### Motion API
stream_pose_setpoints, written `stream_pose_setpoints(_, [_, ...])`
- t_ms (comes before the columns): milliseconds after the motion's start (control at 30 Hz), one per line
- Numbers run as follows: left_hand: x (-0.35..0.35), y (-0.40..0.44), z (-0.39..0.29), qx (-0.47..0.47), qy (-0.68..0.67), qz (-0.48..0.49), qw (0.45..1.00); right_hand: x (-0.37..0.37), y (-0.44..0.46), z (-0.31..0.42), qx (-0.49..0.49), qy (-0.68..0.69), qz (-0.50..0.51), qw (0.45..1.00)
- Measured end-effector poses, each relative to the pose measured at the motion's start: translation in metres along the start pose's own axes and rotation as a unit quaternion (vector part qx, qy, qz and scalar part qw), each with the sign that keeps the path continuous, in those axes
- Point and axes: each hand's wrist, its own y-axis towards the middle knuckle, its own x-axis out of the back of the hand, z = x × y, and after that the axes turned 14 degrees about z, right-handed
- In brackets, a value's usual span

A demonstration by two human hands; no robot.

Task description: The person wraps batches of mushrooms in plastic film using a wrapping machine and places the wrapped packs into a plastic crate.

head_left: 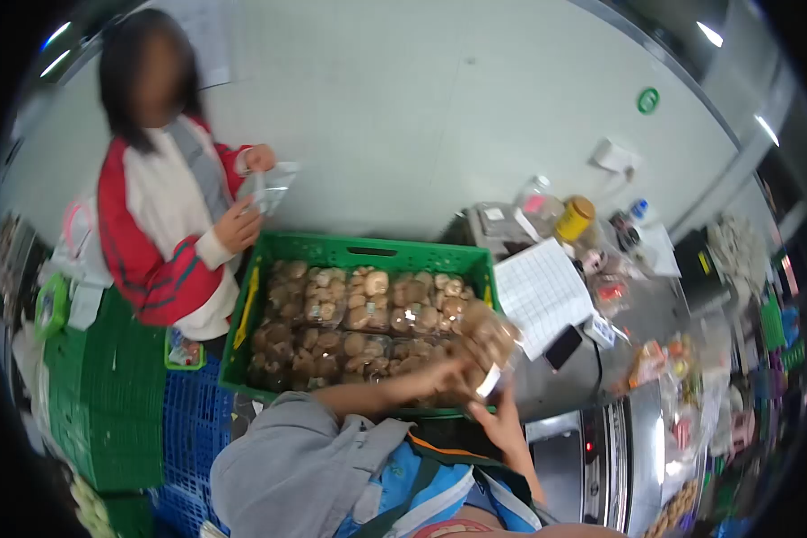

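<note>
A clear pack of brown mushrooms (490,336) with a white label is held between my two hands at the right front corner of a green crate (372,250). My left hand (448,375) is on the pack's left side, its fingers blurred. From below, my right hand (500,420) grips the pack near the label. Inside the crate, several clear packs of mushrooms (368,300) lie in rows.
A co-worker (166,197) stands at the left, holding a clear plastic bag (273,186). Right of the crate are a paper sheet (540,289), a black phone (562,347), a yellow jar (575,218) and a metal machine (614,462). Blue crates (193,430) stand at lower left.
</note>
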Motion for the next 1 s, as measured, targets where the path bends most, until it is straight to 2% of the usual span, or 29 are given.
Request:
stream_pose_setpoints(33, [0.032, 0.013, -0.001, -0.020, -0.013, -0.036, 0.999, 0.000, 0.015, 0.033, -0.027, 0.071, 0.041, 0.996])
stream_pose_setpoints(67, [0.057, 0.021, -0.011, -0.042, -0.024, -0.072, 0.996, -0.001, 0.025, 0.028, -0.007, 0.030, 0.021, 0.999])
stream_pose_setpoints(100, [0.083, 0.028, -0.019, -0.107, 0.076, -0.057, 0.990, 0.002, 0.028, 0.028, -0.005, 0.005, -0.002, 1.000])
stream_pose_setpoints(133, [0.102, 0.031, -0.036, -0.175, 0.173, -0.054, 0.968, 0.004, 0.021, 0.021, -0.049, 0.036, -0.005, 0.998])
stream_pose_setpoints(167, [0.119, 0.046, -0.027, -0.183, 0.058, -0.113, 0.975, 0.007, 0.018, 0.014, -0.086, 0.067, -0.006, 0.994])
stream_pose_setpoints(200, [0.114, 0.048, -0.035, -0.202, 0.069, -0.190, 0.958, 0.009, 0.011, 0.002, -0.099, 0.068, -0.026, 0.992])
stream_pose_setpoints(233, [0.127, 0.061, -0.027, -0.163, 0.084, -0.247, 0.951, 0.007, 0.001, -0.013, -0.125, 0.125, -0.028, 0.984])
stream_pose_setpoints(267, [0.145, 0.079, -0.017, -0.133, 0.102, -0.238, 0.957, 0.002, -0.010, -0.023, -0.147, 0.183, -0.031, 0.972])
stream_pose_setpoints(300, [0.156, 0.099, -0.007, -0.105, 0.121, -0.227, 0.960, 0.000, -0.018, -0.025, -0.156, 0.185, -0.047, 0.969])
stream_pose_setpoints(367, [0.142, 0.140, -0.007, -0.182, 0.131, -0.195, 0.955, -0.004, -0.031, -0.028, -0.184, 0.200, -0.059, 0.960])
stream_pose_setpoints(400, [0.130, 0.160, -0.011, -0.221, 0.204, -0.229, 0.926, -0.008, -0.039, -0.035, -0.176, 0.234, -0.079, 0.953])
stream_pose_setpoints(433, [0.125, 0.171, -0.008, -0.215, 0.204, -0.216, 0.930, -0.011, -0.045, -0.035, -0.181, 0.234, -0.093, 0.951])
stream_pose_setpoints(500, [0.124, 0.196, -0.005, -0.179, 0.336, -0.334, 0.863, -0.010, -0.052, -0.032, -0.211, 0.231, -0.113, 0.943])
stream_pose_setpoints(533, [0.133, 0.196, 0.002, -0.190, 0.349, -0.306, 0.865, -0.008, -0.055, -0.027, -0.227, 0.216, -0.121, 0.942])
stream_pose_setpoints(567, [0.118, 0.185, -0.001, -0.167, 0.381, -0.351, 0.839, -0.009, -0.061, -0.027, -0.229, 0.204, -0.147, 0.941])
stream_pose_setpoints(633, [0.099, 0.175, -0.008, -0.156, 0.385, -0.359, 0.836, -0.013, -0.079, -0.040, -0.238, 0.191, -0.174, 0.936])
stream_pose_setpoints(700, [0.114, 0.179, -0.010, -0.202, 0.517, -0.359, 0.751, -0.015, -0.096, -0.042, -0.251, 0.166, -0.193, 0.934])
stream_pose_setpoints(767, [0.127, 0.187, -0.016, -0.183, 0.592, -0.344, 0.706, -0.011, -0.115, -0.032, -0.264, 0.169, -0.215, 0.925])
stream_pose_setpoints(833, [0.100, 0.177, -0.040, -0.269, 0.677, -0.337, 0.596, -0.007, -0.138, -0.034, -0.264, 0.175, -0.245, 0.916])
stream_pose_setpoints(867, [0.118, 0.187, -0.038, -0.309, 0.731, -0.323, 0.516, -0.007, -0.154, -0.035, -0.265, 0.174, -0.265, 0.910])
stream_pose_setpoints(933, [0.029, 0.162, -0.049, -0.403, 0.674, -0.267, 0.559, -0.004, -0.194, -0.045, -0.235, 0.149, -0.317, 0.907])
stream_pose_setpoints(967, [-0.018, 0.145, -0.044, -0.442, 0.636, -0.202, 0.600, -0.001, -0.217, -0.048, -0.223, 0.136, -0.349, 0.900])
stream_pose_setpoints(1000, [-0.049, 0.136, -0.027, -0.436, 0.612, -0.093, 0.653, 0.003, -0.242, -0.052, -0.217, 0.142, -0.398, 0.880])
